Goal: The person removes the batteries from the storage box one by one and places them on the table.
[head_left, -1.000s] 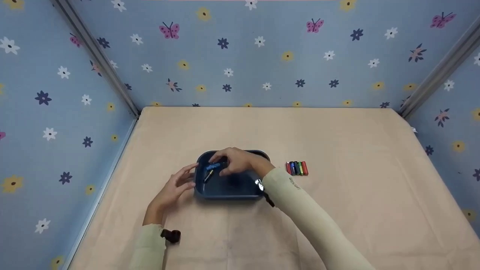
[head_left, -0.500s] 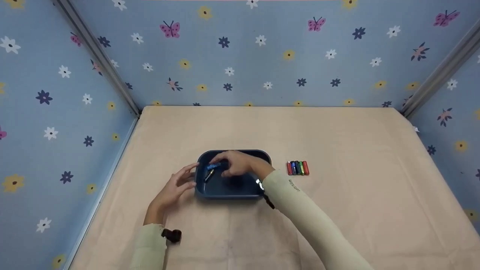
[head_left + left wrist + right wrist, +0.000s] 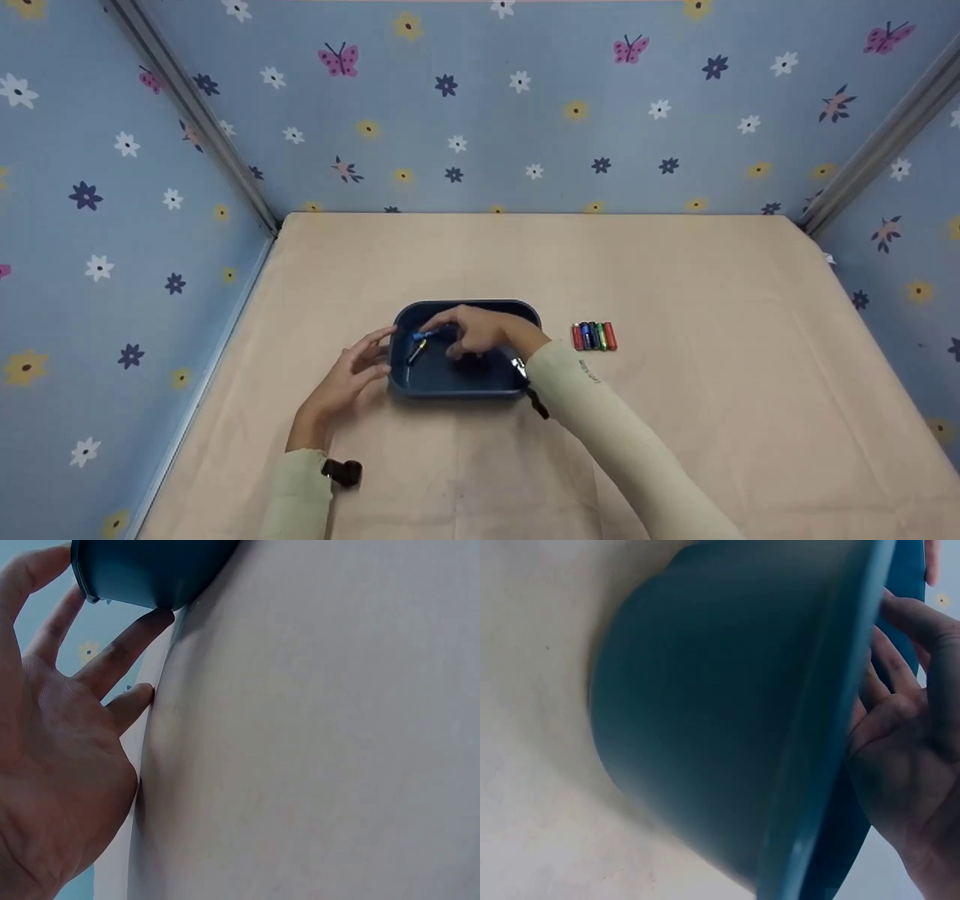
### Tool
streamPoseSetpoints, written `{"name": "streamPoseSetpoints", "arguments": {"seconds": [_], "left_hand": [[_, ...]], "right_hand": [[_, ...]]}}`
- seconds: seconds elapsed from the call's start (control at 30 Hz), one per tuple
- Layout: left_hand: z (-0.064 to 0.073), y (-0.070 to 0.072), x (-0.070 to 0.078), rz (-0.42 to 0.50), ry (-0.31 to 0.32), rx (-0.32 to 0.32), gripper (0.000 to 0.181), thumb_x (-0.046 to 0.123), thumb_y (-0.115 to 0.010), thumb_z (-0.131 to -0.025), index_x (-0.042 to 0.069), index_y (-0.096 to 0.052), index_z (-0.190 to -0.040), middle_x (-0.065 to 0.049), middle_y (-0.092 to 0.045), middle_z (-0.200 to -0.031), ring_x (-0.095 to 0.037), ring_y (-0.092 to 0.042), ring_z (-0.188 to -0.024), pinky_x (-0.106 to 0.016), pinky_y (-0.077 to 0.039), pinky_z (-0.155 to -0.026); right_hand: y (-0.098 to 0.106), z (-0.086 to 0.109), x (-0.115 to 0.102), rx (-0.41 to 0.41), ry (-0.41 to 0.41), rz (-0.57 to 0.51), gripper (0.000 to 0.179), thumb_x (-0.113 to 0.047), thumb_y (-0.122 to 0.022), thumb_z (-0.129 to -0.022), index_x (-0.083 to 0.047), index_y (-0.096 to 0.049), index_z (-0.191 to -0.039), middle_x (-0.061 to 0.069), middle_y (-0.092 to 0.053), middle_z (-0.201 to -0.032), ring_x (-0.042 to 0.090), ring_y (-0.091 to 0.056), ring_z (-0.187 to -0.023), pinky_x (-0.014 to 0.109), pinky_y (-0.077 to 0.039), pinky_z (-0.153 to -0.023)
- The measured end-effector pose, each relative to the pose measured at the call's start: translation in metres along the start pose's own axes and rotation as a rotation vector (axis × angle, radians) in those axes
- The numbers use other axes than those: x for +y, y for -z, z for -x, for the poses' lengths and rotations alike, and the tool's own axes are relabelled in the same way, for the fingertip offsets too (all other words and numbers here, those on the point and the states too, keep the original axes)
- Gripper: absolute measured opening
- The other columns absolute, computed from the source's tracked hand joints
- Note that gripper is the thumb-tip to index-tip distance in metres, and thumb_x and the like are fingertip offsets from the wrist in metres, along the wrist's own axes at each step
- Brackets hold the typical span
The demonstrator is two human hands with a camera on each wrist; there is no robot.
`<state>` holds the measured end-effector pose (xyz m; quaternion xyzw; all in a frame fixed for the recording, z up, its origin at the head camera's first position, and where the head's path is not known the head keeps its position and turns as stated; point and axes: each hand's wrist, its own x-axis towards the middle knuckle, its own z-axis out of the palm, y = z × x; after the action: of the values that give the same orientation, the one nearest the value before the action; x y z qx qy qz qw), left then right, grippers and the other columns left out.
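A dark blue tray [image 3: 457,393] sits on the cloth-covered table. Inside it, near the left end, lies a blue battery [image 3: 421,335], with a dark, gold-banded battery [image 3: 417,352] slanting just below. My right hand [image 3: 480,330] reaches in over the tray's right side, its index fingertip at the blue battery and its thumb spread apart from it. The right wrist view has the tray wall [image 3: 697,705] covering part of the fingers. My left hand [image 3: 352,375] steadies the tray's left end; in the left wrist view its extended fingers [image 3: 124,656] touch the wall.
Several batteries [image 3: 594,336] in red, blue, dark and green lie side by side in a row right of the tray. Blue flowered panels [image 3: 480,105] enclose the back and sides of the table. A black wrist camera [image 3: 343,472] hangs by the left sleeve.
My right thumb has drawn back from the index finger, away from the blue battery, leaving more of that battery's end uncovered. My left hand and the tray have stayed put.
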<state>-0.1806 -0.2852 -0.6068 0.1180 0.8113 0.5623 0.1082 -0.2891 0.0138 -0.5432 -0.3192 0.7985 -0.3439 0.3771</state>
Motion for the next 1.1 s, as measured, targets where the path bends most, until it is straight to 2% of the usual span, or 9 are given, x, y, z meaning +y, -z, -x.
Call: {"name": "streamPoseSetpoints", "arguments": {"seconds": [0.13,0.3,0.57,0.7,0.87,0.97,1.1], "left_hand": [[-0.001,0.0,-0.001,-0.009,-0.007,0.006,0.064,0.017,-0.067,-0.112,0.018,-0.046,-0.173,-0.027,-0.054,-0.171,-0.057,-0.053,-0.158,-0.079,0.027,-0.131],[-0.001,0.0,0.0,-0.025,0.003,0.011,0.064,0.017,-0.067,-0.112,0.018,-0.046,-0.173,-0.027,-0.055,-0.17,-0.056,-0.053,-0.158,-0.079,0.025,-0.133],[-0.001,0.0,0.0,-0.012,0.017,0.011,0.063,0.018,-0.067,-0.112,0.021,-0.047,-0.172,-0.026,-0.057,-0.169,-0.055,-0.055,-0.157,-0.077,0.026,-0.133],[0.002,0.001,-0.001,-0.008,0.028,0.01,0.064,0.018,-0.068,-0.112,0.02,-0.047,-0.172,-0.027,-0.057,-0.169,-0.055,-0.054,-0.157,-0.078,0.025,-0.133],[0.002,0.001,-0.001,0.009,0.045,0.015,0.063,0.02,-0.068,-0.112,0.021,-0.047,-0.172,-0.026,-0.059,-0.168,-0.054,-0.051,-0.16,-0.077,0.026,-0.133],[0.0,0.0,-0.001,0.004,0.038,0.015,0.063,0.02,-0.068,-0.112,0.02,-0.047,-0.172,-0.025,-0.059,-0.168,-0.055,-0.051,-0.16,-0.078,0.026,-0.133],[-0.003,0.0,0.001,-0.002,0.028,0.011,0.064,0.02,-0.068,-0.112,0.02,-0.047,-0.172,-0.024,-0.057,-0.17,-0.055,-0.051,-0.159,-0.078,0.025,-0.133]], "right_hand": [[0.0,-0.001,0.0,-0.013,-0.012,-0.005,0.065,-0.004,-0.07,-0.107,-0.023,-0.056,-0.167,0.022,-0.066,-0.154,0.017,-0.063,-0.07,0.025,-0.056,-0.065],[0.002,0.002,0.0,0.01,0.015,0.049,0.061,-0.006,-0.07,-0.107,-0.017,-0.057,-0.166,0.016,-0.055,-0.17,0.017,-0.065,-0.09,0.026,-0.057,-0.077],[0.0,0.004,0.003,0.044,0.011,0.091,0.061,-0.005,-0.072,-0.106,-0.013,-0.058,-0.165,0.018,-0.066,-0.16,0.023,-0.066,-0.107,0.039,-0.061,-0.097],[-0.007,0.001,0.003,0.048,-0.015,0.078,0.068,-0.009,-0.074,-0.106,-0.013,-0.051,-0.17,0.021,-0.066,-0.159,0.028,-0.067,-0.123,0.048,-0.058,-0.115],[-0.014,-0.003,0.002,0.055,-0.015,0.084,0.081,-0.011,-0.076,-0.105,-0.006,-0.037,-0.176,0.025,-0.067,-0.156,0.034,-0.064,-0.141,0.05,-0.054,-0.124],[-0.015,-0.004,0.002,0.067,-0.024,0.095,0.084,-0.012,-0.078,-0.104,-0.004,-0.035,-0.176,0.025,-0.07,-0.151,0.032,-0.064,-0.14,0.048,-0.053,-0.124],[-0.015,-0.006,0.002,0.071,-0.04,0.102,0.086,-0.014,-0.079,-0.103,-0.005,-0.036,-0.176,0.023,-0.075,-0.14,0.025,-0.065,-0.124,0.042,-0.055,-0.116]]}}
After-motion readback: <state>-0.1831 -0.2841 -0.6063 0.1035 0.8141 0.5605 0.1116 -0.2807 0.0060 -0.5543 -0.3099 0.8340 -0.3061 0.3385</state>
